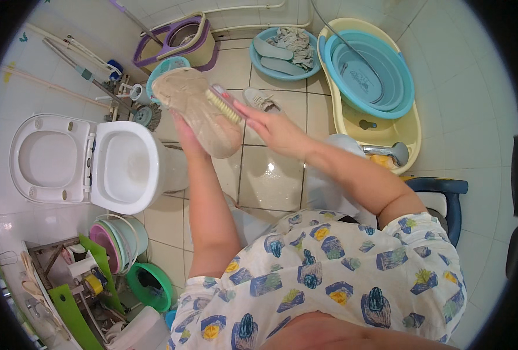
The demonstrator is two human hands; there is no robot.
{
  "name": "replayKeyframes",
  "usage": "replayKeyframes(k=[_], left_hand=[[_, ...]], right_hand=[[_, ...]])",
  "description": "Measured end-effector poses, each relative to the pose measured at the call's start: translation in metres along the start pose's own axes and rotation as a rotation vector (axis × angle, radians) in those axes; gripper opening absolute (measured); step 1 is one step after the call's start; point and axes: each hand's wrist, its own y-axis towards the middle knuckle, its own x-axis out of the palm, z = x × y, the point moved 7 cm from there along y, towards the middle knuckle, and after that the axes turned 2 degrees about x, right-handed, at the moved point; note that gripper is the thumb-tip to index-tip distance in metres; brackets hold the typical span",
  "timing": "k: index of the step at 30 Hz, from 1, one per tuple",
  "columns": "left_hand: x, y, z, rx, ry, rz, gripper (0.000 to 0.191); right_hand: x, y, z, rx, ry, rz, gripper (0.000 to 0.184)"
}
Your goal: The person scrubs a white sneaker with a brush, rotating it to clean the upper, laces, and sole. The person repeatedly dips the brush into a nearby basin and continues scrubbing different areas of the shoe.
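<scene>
A beige shoe [193, 105], its sole towards me, is held up by my left hand [188, 133] from beneath and the left side. My right hand [272, 129] grips a scrubbing brush [224, 104] with pale bristles and a pinkish back. The bristles lie against or right beside the sole's right edge; actual contact is hard to tell. Another light shoe with laces [259, 99] rests on the tiled floor beyond my right hand. Behind the held shoe, a turquoise basin [171, 63] is partly hidden.
A toilet [127, 168] with raised lid stands left. Ahead are a mop bucket [202, 43] and a blue basin [254, 65] holding insoles and cloth. At right, a yellow tub [337, 113] bears blue basins and a shower head [400, 154]. Buckets and a green basin [165, 280] sit lower left.
</scene>
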Motion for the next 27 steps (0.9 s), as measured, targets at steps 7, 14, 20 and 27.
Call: replayKeyframes(k=[7, 14, 20, 27], left_hand=[[-0.014, -0.008, -0.037, -0.27, -0.438, -0.23, 0.054], [-0.055, 0.015, -0.055, -0.282, -0.111, 0.125, 0.053], [-0.067, 0.047, -0.135, -0.377, 0.133, 0.367, 0.046], [0.076, 0.155, -0.248, -0.396, 0.201, 0.225, 0.045]], right_hand=[[-0.04, 0.111, 0.008, -0.066, -0.068, 0.2, 0.045], [-0.123, 0.039, 0.091, 0.503, 0.354, 0.538, 0.042], [-0.17, 0.025, 0.092, 0.332, 0.876, 0.677, 0.021], [-0.173, 0.011, 0.117, 0.586, 0.938, 0.644, 0.026]])
